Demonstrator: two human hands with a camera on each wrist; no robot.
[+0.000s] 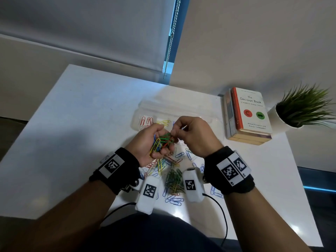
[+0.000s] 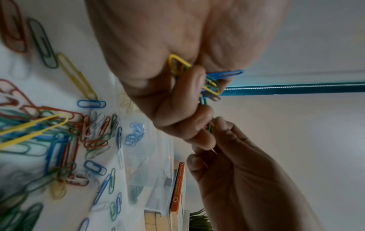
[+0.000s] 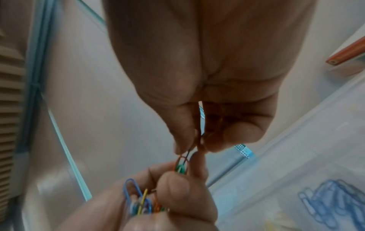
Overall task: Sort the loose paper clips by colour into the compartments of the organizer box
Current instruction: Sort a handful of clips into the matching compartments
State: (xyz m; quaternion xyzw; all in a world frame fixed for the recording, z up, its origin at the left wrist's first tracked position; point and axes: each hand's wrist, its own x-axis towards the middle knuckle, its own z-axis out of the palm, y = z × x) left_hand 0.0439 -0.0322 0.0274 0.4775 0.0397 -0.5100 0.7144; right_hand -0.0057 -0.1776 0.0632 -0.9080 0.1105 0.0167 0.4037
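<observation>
**Fingers of both hands meeting over the clip pile**

Fingers (image 3: 185,140) of the right hand (image 1: 195,137) pinch a red wire paper clip (image 3: 182,159) that is interlocked with a green one at the edge of the bundle. Opposite, the left hand (image 1: 149,142) is curled round a mixed bundle of blue, yellow, green and red paper clips (image 1: 160,142), thumb and forefinger pressed on the linked pair. Both hands hover above the white counter (image 1: 81,115), just in front of the clear plastic organizer box (image 1: 145,106). Its compartments hold red clips (image 1: 145,120) at the left end, yellow clips (image 1: 164,122) next, and blue clips (image 3: 331,201) beyond. Loose multicoloured paper clips (image 1: 172,177) lie scattered on the counter near its front edge, below the wrists. A stack of books (image 1: 249,115) and a potted green plant (image 1: 300,108) stand towards the counter's right edge.
</observation>
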